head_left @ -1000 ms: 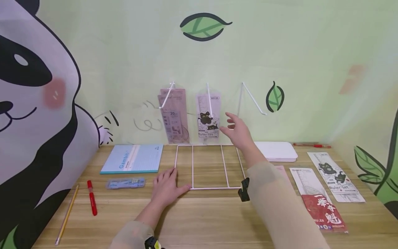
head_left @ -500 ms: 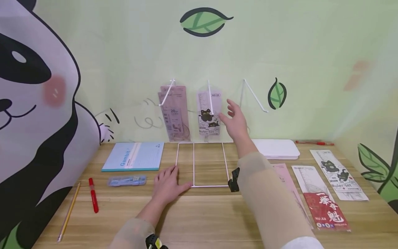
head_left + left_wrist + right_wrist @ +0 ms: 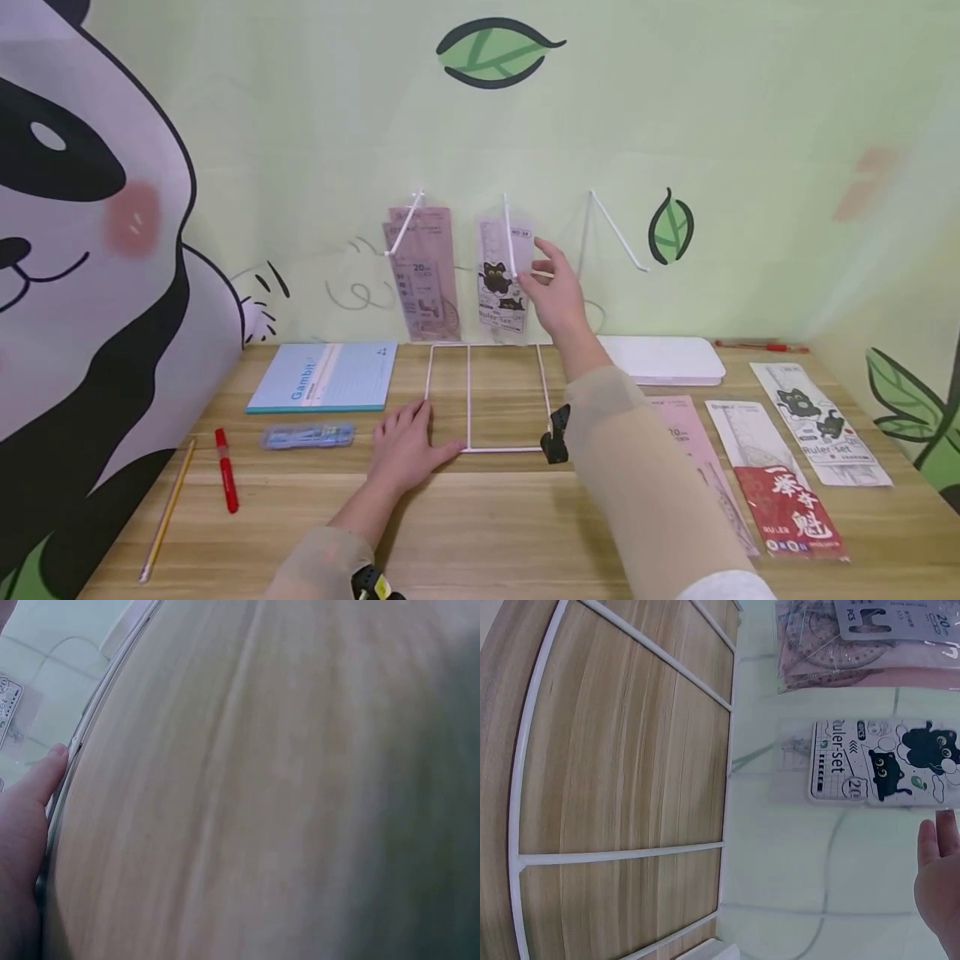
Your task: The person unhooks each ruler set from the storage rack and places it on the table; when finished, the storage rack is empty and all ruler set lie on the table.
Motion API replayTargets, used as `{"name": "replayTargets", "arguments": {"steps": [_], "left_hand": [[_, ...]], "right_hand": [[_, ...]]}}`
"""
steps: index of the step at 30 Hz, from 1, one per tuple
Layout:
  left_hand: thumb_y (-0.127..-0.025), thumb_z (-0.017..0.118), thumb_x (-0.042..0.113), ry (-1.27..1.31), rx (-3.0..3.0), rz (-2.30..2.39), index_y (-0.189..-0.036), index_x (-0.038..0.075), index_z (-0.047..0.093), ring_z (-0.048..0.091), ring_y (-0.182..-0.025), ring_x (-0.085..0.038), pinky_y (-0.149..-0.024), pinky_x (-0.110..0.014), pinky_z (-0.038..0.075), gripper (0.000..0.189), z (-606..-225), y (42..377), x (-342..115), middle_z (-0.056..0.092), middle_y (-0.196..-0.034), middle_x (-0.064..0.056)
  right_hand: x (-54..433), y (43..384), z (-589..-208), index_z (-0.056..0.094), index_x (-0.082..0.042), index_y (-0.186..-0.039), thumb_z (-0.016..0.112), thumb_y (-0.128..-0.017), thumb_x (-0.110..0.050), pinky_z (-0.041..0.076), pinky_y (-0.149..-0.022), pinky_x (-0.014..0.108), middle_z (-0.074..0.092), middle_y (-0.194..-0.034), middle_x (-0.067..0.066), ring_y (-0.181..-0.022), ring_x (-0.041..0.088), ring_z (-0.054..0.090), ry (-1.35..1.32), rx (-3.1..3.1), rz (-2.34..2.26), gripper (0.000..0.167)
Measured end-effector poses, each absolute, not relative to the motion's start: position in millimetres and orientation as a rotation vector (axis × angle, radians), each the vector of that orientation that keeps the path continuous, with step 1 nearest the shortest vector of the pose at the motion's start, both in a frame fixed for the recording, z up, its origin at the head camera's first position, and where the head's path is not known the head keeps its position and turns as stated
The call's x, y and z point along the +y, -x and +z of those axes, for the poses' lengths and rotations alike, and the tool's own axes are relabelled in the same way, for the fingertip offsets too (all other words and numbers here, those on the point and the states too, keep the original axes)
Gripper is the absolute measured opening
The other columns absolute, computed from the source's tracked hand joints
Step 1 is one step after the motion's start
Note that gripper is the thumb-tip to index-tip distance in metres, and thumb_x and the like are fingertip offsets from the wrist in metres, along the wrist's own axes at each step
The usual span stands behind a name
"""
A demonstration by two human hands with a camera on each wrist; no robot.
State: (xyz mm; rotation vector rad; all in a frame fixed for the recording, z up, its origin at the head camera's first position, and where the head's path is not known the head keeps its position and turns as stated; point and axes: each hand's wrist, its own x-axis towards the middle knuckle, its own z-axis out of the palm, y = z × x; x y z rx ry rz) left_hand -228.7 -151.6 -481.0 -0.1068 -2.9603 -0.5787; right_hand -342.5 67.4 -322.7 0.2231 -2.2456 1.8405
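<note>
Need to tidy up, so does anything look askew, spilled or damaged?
Nothing stands out: the black-cat ruler set hangs from the middle hook, and no spill or damage is visible. The right sleeve partly hides the tabletop pink ruler pack.

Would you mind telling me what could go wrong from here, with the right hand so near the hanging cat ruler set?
The right hand, close to the middle hook, might bump it and send the cat ruler set swinging. A hard tug might shift the white rack, though the left hand rests at its front-left corner.
</note>
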Motion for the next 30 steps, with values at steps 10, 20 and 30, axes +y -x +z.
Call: {"name": "replayTargets", "arguments": {"steps": [10,20,30], "left_hand": [[-0.075,0.059,0.068,0.094,-2.965,-0.6,-0.141,0.005,0.041,0.03,-0.13,-0.036,-0.104,-0.055,0.018,0.093,-480,228,-151,0.038,-0.144,-0.013],[-0.076,0.058,0.069,0.092,-2.968,-0.598,-0.142,0.005,0.04,0.028,-0.131,-0.037,-0.105,-0.056,0.016,0.094,-479,228,-152,0.038,-0.144,-0.016],[-0.074,0.057,0.072,0.084,-2.963,-0.599,-0.141,0.004,0.04,0.03,-0.13,-0.037,-0.104,-0.056,0.018,0.097,-482,230,-151,0.038,-0.143,-0.015]], "right_hand": [[60,338,-324,0.037,-0.032,-0.143,0.058,-0.091,-0.009,0.046,-0.089,0.036,0.057,-0.115,0.009,-0.104,0.023,0.057,-0.228,-2.31,1.719,0.061],[61,325,-328,0.035,-0.037,-0.144,0.056,-0.092,-0.01,0.048,-0.086,0.035,0.055,-0.11,0.008,-0.099,0.022,0.057,-0.228,-2.239,1.709,0.062],[76,314,-332,0.041,-0.036,-0.141,0.055,-0.093,-0.011,0.046,-0.087,0.034,0.056,-0.107,0.008,-0.098,0.02,0.055,-0.265,-2.206,1.72,0.056]]}}
